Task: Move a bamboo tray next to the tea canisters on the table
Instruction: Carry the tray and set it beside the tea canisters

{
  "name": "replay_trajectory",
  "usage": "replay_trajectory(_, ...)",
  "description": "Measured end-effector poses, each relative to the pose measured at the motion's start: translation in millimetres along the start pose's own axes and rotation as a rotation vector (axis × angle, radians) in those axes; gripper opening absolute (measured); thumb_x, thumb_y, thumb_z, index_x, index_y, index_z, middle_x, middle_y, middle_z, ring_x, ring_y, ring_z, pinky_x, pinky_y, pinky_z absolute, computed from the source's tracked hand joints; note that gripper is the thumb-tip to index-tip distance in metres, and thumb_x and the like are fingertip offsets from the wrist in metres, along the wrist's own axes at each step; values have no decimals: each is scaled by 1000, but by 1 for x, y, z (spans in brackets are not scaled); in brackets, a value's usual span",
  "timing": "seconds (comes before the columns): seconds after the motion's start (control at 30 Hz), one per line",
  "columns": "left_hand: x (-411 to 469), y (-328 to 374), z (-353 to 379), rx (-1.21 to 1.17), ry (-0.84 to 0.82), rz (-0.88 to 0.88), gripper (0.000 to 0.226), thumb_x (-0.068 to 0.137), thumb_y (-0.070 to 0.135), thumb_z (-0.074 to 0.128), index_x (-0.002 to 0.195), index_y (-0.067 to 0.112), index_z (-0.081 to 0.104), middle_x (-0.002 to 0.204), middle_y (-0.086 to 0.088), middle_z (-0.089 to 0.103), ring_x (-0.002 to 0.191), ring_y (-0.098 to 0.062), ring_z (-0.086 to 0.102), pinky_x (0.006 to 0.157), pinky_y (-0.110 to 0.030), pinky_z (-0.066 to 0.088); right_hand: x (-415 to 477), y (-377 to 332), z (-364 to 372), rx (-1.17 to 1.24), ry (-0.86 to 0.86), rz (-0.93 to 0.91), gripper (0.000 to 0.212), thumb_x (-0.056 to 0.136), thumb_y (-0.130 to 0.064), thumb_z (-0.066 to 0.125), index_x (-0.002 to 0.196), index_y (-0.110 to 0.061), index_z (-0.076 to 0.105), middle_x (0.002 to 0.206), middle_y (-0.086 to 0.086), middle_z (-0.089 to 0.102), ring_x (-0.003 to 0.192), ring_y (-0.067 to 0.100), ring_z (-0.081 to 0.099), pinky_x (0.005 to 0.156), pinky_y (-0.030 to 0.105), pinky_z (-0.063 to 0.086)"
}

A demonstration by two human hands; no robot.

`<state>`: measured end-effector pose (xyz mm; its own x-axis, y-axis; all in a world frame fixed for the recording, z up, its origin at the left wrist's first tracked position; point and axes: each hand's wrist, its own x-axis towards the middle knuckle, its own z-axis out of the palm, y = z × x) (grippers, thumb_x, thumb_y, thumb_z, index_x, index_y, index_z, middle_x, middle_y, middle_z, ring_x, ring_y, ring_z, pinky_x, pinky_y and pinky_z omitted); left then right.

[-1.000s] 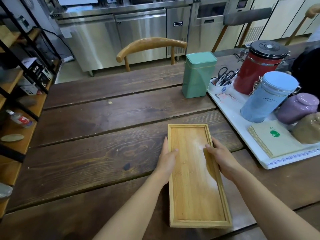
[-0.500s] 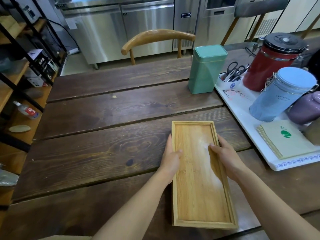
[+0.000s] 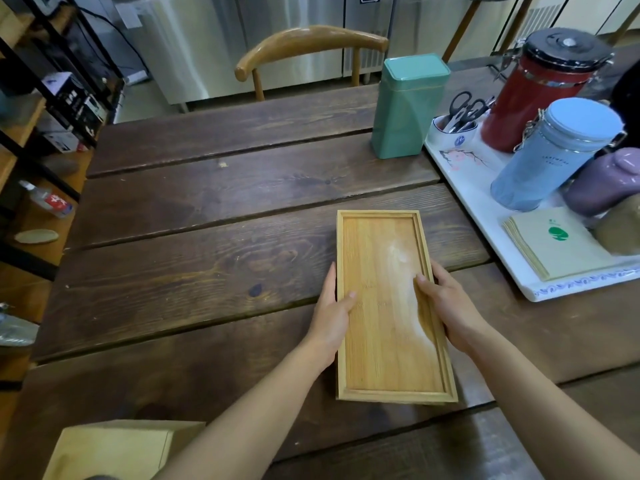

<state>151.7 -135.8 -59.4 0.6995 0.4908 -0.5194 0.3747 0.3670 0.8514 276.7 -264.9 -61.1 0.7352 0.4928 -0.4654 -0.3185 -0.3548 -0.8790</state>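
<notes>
Since a second ago the bamboo tray (image 3: pixel 388 306) has slid slightly farther up the wooden table (image 3: pixel 207 244). The left hand (image 3: pixel 330 315) and right hand (image 3: pixel 446 306) clasp its long sides, thumbs hooked over the rims. Beyond, well apart, stand the blue canister (image 3: pixel 550 154), green tin (image 3: pixel 405 109) and red canister (image 3: pixel 540 88).

Bare table (image 3: pixel 207 271) left; white tray (image 3: pixel 485 216) right
</notes>
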Motion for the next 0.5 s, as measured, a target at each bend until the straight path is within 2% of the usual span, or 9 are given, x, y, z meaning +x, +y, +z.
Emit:
replay_trajectory(0.07, -3, -1, 1, -9, 0, 0, 56, 100, 16, 39, 148, 41, 24, 146, 1, 45, 131, -20, 45, 109, -51, 36, 0, 2, 0, -17, 6, -6, 37, 97, -23, 42, 133, -28, 45, 123, 2, 61, 111, 23, 59, 96, 45, 48)
replay_trajectory(0.17, -5, 0, 3, 4, 4, 5, 55, 101, 17, 37, 148, 41, 22, 147, 2, 43, 133, -20, 43, 110, -49, 35, 0, 2, 2, -67, 23, -12, 38, 96, -27, 40, 134, -28, 44, 129, 2, 58, 116, 25, 56, 103, 52, 42)
replay_trajectory(0.33, -6, 1, 3, 51, 16, 18, 54, 101, 21, 36, 149, 41, 20, 149, 3, 41, 134, -19, 41, 111, -48, 34, -4, -1, 6, -69, 20, -24, 40, 98, -25, 37, 137, -25, 40, 132, 2, 55, 118, 22, 53, 105, 48, 40)
replay_trajectory(0.43, -6, -1, -1, 83, 21, 10, 56, 100, 30, 39, 149, 43, 15, 152, 4, 36, 136, -20, 39, 111, -50, 33, -8, 0, 5, -66, 9, -20, 45, 97, -31, 38, 142, -29, 35, 135, 2, 53, 115, 21, 52, 101, 45, 41)
replay_trajectory(0.5, -9, -3, -4, 73, 15, -5, 58, 99, 32, 40, 149, 43, 14, 153, 3, 35, 137, -20, 39, 112, -50, 33, -12, 3, 2, -49, -1, -14, 50, 95, -35, 41, 144, -33, 31, 139, -1, 50, 122, 21, 49, 105, 46, 40)
